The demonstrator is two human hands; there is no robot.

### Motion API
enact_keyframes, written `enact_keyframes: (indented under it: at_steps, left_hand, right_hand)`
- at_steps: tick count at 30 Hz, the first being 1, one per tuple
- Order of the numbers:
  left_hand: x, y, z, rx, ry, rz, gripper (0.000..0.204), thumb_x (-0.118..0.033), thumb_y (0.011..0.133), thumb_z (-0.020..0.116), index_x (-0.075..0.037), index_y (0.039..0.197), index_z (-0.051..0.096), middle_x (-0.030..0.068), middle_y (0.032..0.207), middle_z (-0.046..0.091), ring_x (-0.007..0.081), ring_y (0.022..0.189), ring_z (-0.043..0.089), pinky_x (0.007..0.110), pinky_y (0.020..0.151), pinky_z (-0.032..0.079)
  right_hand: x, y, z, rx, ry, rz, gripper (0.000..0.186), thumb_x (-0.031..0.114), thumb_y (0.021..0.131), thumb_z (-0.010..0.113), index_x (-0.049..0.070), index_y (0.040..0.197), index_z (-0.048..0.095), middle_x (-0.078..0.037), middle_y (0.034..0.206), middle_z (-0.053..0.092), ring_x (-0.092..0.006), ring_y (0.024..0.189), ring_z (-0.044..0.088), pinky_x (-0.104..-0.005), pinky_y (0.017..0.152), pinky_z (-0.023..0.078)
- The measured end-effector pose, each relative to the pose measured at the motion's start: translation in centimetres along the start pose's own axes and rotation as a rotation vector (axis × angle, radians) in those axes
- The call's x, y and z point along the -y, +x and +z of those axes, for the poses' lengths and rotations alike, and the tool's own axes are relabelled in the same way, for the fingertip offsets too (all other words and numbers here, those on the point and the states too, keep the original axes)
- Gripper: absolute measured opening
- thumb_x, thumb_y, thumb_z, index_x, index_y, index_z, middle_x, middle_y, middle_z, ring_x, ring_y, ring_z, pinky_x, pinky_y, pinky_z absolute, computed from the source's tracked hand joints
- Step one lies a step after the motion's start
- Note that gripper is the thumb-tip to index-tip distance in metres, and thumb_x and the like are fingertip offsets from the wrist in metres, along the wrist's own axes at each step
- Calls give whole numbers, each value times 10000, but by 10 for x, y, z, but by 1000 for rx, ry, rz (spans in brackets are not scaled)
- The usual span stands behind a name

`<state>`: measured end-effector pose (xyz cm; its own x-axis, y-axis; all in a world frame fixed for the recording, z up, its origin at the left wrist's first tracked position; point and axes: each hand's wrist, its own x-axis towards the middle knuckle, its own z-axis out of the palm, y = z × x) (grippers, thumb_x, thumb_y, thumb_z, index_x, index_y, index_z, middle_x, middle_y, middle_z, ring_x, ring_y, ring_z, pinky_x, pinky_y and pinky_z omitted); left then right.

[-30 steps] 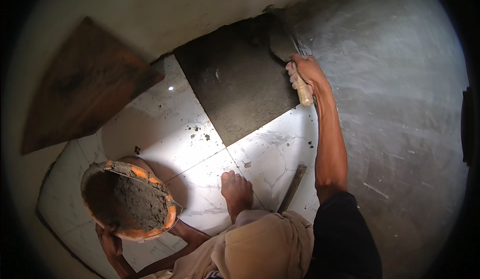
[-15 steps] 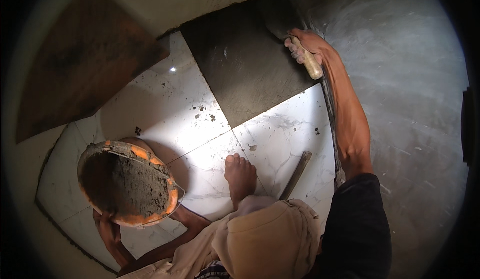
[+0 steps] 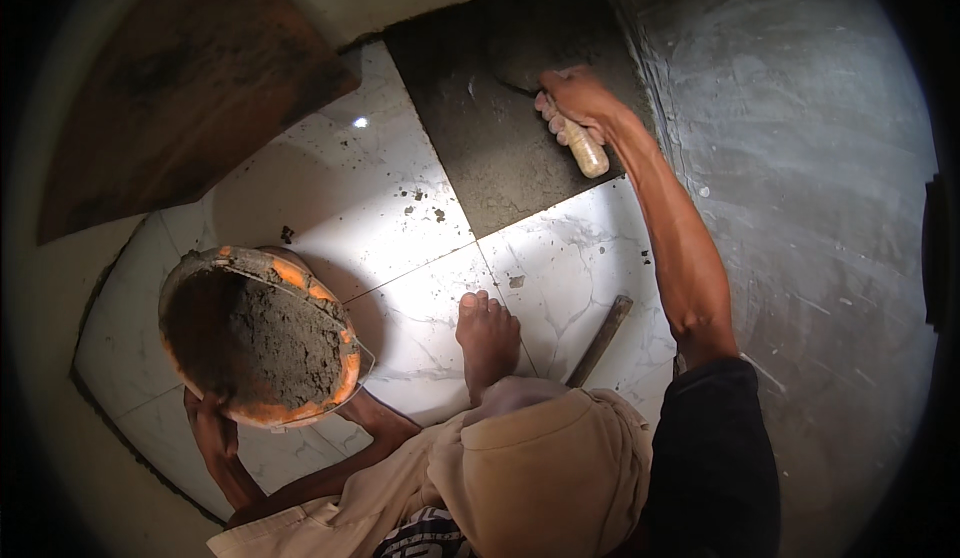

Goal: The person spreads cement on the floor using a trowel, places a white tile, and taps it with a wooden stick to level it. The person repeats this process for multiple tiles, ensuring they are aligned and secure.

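Right hand (image 3: 568,108) grips pale-handled trowel (image 3: 587,153) inside square grey mortar's (image 3: 478,138) edges; left hand (image 3: 207,420) grips round orange bucket (image 3: 349,366); white tiles (image 3: 405,253) between.

Mortar (image 3: 290,343) lies in the bucket (image 3: 345,368), left of the foot (image 3: 488,343); the stick (image 3: 600,340) lies right of the foot on tiles (image 3: 415,283); ahead is the cement bed (image 3: 500,158).

Marbled white floor tiles (image 3: 420,303) — brightly lit — grey surface (image 3: 820,238) right.

The right hand (image 3: 578,106) grips a trowel (image 3: 588,157) over a square of dark mortar (image 3: 505,180). The left hand (image 3: 208,416) holds an orange bucket (image 3: 350,365) at its near edge. A stick (image 3: 600,342) lies on white tiles (image 3: 415,303).
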<state>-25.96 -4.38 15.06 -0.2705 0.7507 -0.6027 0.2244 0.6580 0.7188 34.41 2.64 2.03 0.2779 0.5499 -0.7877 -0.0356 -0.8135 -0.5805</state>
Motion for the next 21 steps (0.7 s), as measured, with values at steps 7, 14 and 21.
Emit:
enact_keyframes:
  at_steps: [7, 14, 21]
  left_hand:
    - [0, 2, 3, -10, -32, -5, 538, -28, 790, 557, 18, 1325, 525, 82, 1166, 609, 169, 944, 591, 283, 862, 505]
    - [22, 13, -22, 50, -72, 4, 550, -13, 788, 542, 23, 1336, 517, 86, 1149, 617, 173, 934, 598, 297, 864, 502]
    - [7, 6, -17, 29, 32, -64, 540, -34, 814, 541, 13, 1351, 499, 83, 1105, 626, 128, 849, 598, 229, 686, 520]
  right_hand:
    - [0, -18, 28, -1, -123, -140, 352, 262, 1009, 509, -4, 785, 563, -62, 611, 535, -124, 423, 489, -308, 351, 427]
    - [-32, -27, -19, -232, 132, -44, 294, 229, 994, 491, 13, 805, 555, -40, 616, 516, -121, 426, 465, -303, 357, 417]
    - [-22, -11, 22, -1, 204, -17, 269, 225, 994, 496, 16, 837, 559, -52, 634, 507, -134, 444, 481, -321, 373, 440]
